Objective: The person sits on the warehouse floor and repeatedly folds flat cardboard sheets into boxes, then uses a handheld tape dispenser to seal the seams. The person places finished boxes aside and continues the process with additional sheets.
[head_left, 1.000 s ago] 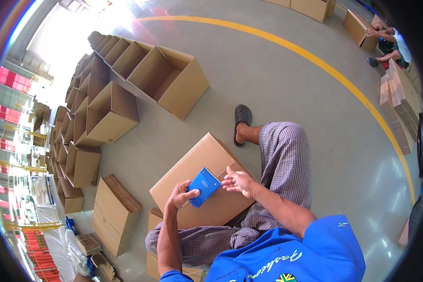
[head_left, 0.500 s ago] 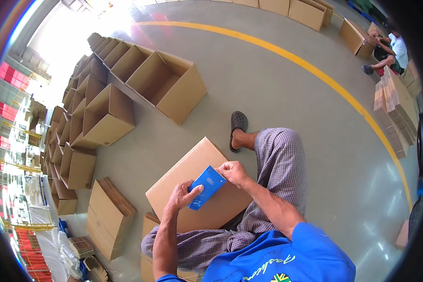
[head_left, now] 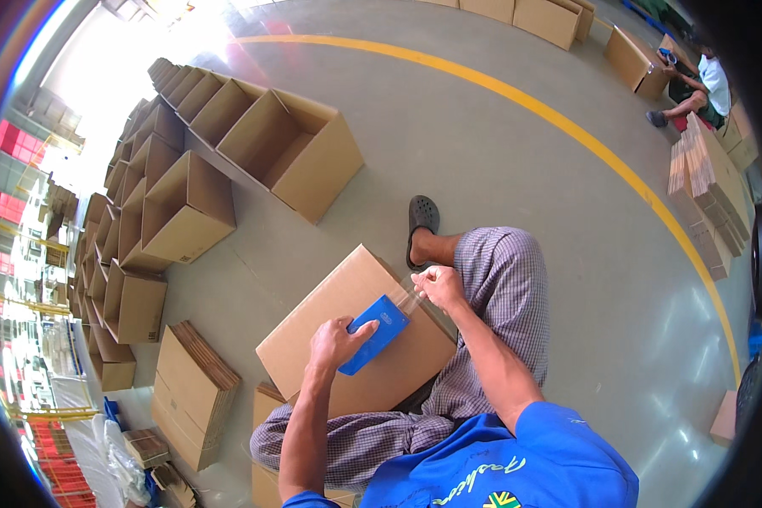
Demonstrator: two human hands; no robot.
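Observation:
A closed cardboard box [head_left: 313,330] lies across my lap, between my bent legs. My left hand [head_left: 336,344] is wrapped round a blue tape dispenser [head_left: 383,328], which it holds slanted just over the box top. From the dispenser's far right end a strip of clear tape [head_left: 411,298] stretches to my right hand [head_left: 438,286]. The fingers of that hand are pinched on the tape's free end, near my right knee and past the box's edge.
Rows of open cardboard boxes [head_left: 317,182] stand at the left. Nearer, flattened cartons [head_left: 196,394] lean in a stack. A yellow floor line [head_left: 516,95] curves past the right side. Beyond it a co-worker [head_left: 709,89] sits beside a box [head_left: 635,63] and stacked flat cartons [head_left: 711,186].
My right hand has moved away from the dispenser, up and to the right, and a length of clear tape now shows between them. The left hand keeps its grip.

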